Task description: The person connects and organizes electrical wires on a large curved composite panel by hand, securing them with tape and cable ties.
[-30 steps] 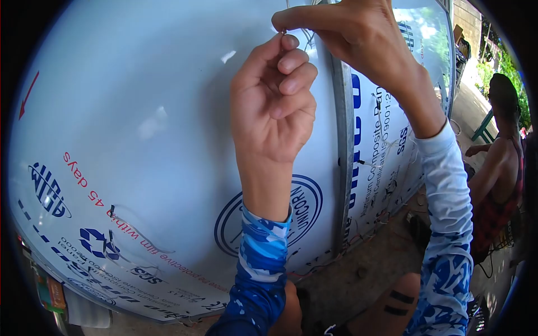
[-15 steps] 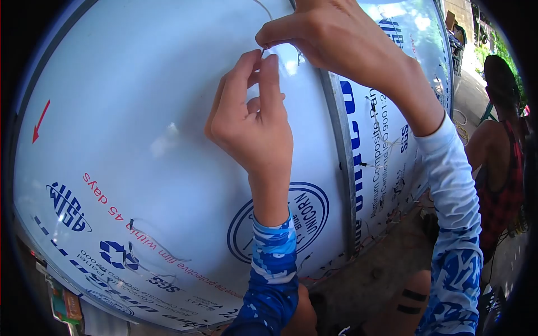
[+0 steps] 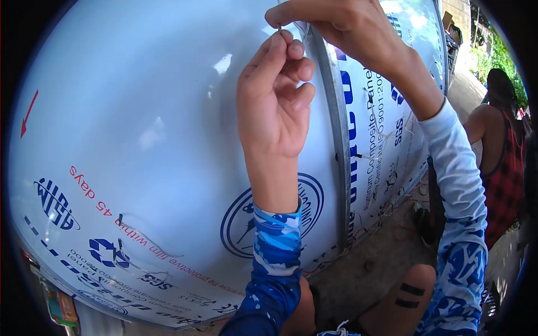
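Note:
A large white composite panel (image 3: pixel 168 179) covered in printed film fills the view. Above it, my left hand (image 3: pixel 274 101) is raised with thumb and index finger pinched together, the other fingers loosely curled. Right over those fingertips, my right hand (image 3: pixel 347 28) reaches in from the upper right, thumb and index finger closed. Between the two pinches shows a short, thin, coppery wire end (image 3: pixel 279 27). The rest of the wire is mostly hidden by the fingers and the top edge of the frame.
A grey metal strip (image 3: pixel 336 123) runs down the panel, right of my left hand. Thin wires with small dark ends (image 3: pixel 367 157) lie on the printed part beyond it. Another person (image 3: pixel 499 151) in a checked sleeveless top sits at the right. Loose wires (image 3: pixel 400 224) trail near the floor.
Both hands have shifted up, and my left hand has turned so its palm and curled fingers show. The wire end stays between the fingertips. The view has moved slightly.

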